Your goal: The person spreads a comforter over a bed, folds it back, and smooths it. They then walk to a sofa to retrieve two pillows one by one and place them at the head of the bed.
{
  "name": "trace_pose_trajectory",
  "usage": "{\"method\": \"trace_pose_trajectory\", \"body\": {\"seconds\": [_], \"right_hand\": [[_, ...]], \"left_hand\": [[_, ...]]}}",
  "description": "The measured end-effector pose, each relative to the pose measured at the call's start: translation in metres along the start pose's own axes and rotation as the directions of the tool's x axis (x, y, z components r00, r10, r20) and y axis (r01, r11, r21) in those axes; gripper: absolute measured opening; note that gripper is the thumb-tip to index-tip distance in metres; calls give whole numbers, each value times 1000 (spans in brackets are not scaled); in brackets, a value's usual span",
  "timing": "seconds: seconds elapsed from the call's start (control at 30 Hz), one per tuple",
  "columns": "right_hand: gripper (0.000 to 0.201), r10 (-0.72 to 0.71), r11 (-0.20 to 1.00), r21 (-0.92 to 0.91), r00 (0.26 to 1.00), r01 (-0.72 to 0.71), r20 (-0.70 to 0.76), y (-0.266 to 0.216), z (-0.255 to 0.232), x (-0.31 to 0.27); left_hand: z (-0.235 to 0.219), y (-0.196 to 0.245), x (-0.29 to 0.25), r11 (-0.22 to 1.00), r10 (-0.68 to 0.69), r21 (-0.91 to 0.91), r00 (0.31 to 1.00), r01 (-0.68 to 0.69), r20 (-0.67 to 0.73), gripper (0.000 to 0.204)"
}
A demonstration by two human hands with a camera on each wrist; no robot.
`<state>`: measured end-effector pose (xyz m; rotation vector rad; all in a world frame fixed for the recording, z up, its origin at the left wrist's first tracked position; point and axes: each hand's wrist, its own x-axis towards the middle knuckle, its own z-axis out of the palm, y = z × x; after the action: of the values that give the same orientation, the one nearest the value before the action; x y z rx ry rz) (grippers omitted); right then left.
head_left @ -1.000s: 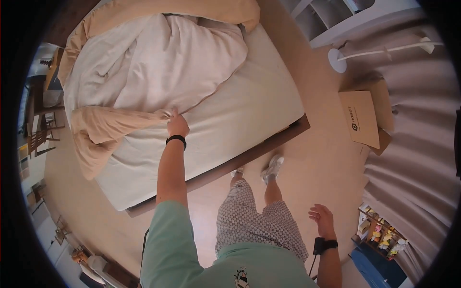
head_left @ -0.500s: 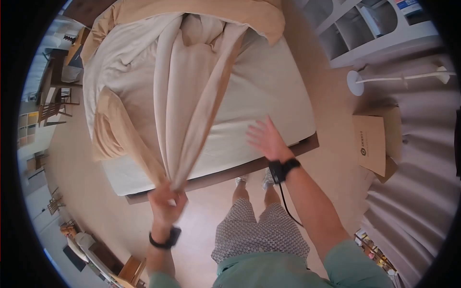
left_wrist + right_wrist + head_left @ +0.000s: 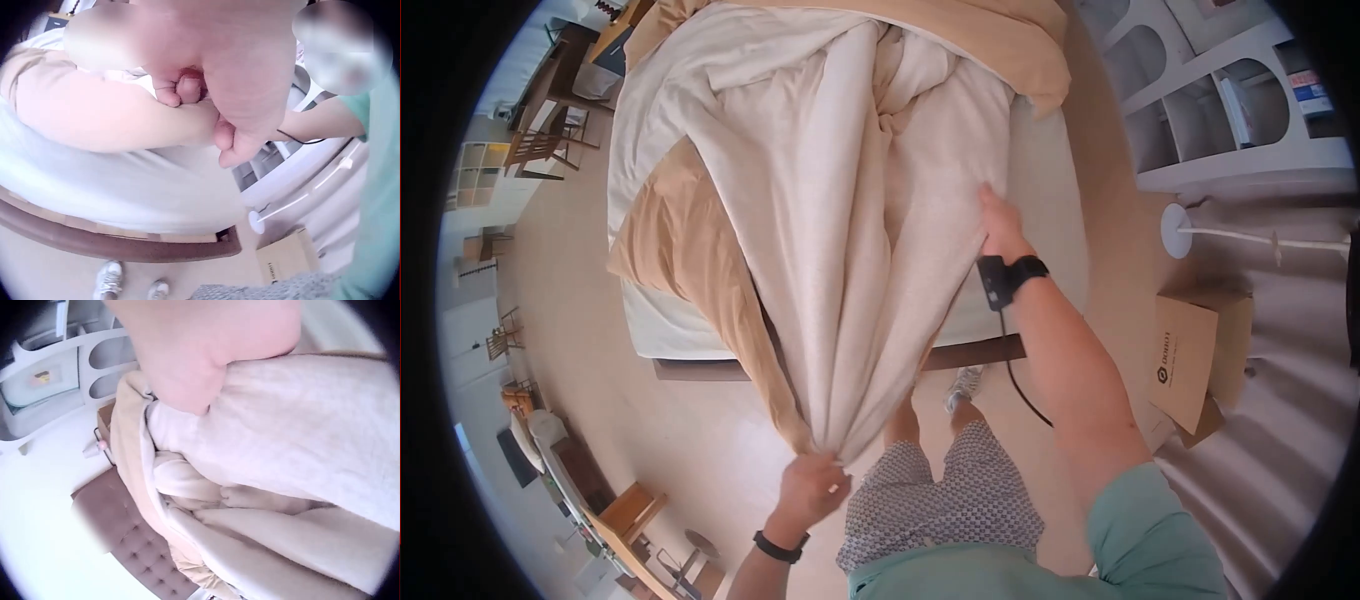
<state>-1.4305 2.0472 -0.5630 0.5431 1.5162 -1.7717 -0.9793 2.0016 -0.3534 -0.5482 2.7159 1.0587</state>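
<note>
A duvet [image 3: 800, 190], cream on one face and tan on the other, spreads over the bed and runs in long folds toward the person. At the near end my left hand [image 3: 810, 492] grips its bunched edge, pulled out past the foot of the bed. The left wrist view has the fingers curled round the taut cloth [image 3: 94, 115]. Farther up, my right hand [image 3: 1003, 225] holds the duvet's right side edge; in the right wrist view the thumb and palm [image 3: 187, 350] lie against the pale cloth, with the other fingers hidden.
Beneath lies a mattress with a pale sheet [image 3: 1045, 200] on a dark brown bed frame [image 3: 700, 370]. To the right stand a cardboard box [image 3: 1185, 360], a white round-based stand [image 3: 1175, 230], a curtain and white shelving [image 3: 1190, 120]. Wooden chairs [image 3: 540, 150] stand at the left.
My left hand has drawn the duvet edge from over the mattress back past the bed's foot, then rightward. The right hand has come up from the side and taken the duvet's right edge.
</note>
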Motion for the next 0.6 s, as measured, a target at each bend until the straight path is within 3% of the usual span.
{"method": "trace_pose_trajectory", "body": {"seconds": [0.07,0.13,0.17,0.23,0.27,0.3,0.37,0.4,0.43,0.5,0.57,0.6], "right_hand": [[45,-250,967,70,965,245,75,-40,-11,-42],[39,-467,884,-40,884,466,-25,-70,-32,-118],[36,-480,876,-2,873,481,-84,-76,-52,-158],[36,-653,754,-216,744,621,-142,-72,-95,-243],[37,-668,737,-307,718,601,-197,-56,-116,-275],[30,-767,630,-493,580,601,-274,-41,-118,-297],[25,-543,588,-770,827,250,-146,3,-175,-339],[27,-500,569,-777,863,270,-67,33,-201,-338],[29,-453,554,-780,891,291,10,66,-222,-328],[36,-229,688,-726,954,19,-192,106,-229,-293],[39,-124,906,-422,946,-16,-300,187,-268,-228],[36,6,932,-336,932,-137,-362,206,-279,-209]], "left_hand": [[-4,-14,7,999,-37,8,999,38,-38,20],[-4,-36,9,994,-66,80,997,68,-32,21],[-5,-43,11,992,-84,94,995,88,-51,21],[0,-63,7,986,-107,123,992,114,-60,20],[-2,-69,5,976,-131,170,991,135,-35,19],[-2,-75,2,976,-129,171,991,133,-29,19],[3,-87,-2,940,-168,307,986,152,24,18],[9,-97,-5,942,-149,309,988,129,41,18],[16,-109,-9,925,-213,339,972,169,96,15],[36,-123,-12,904,-267,384,951,190,157,14],[51,-130,-14,911,-280,369,934,185,223,13],[57,-119,-9,913,-286,370,918,174,273,13]]}}
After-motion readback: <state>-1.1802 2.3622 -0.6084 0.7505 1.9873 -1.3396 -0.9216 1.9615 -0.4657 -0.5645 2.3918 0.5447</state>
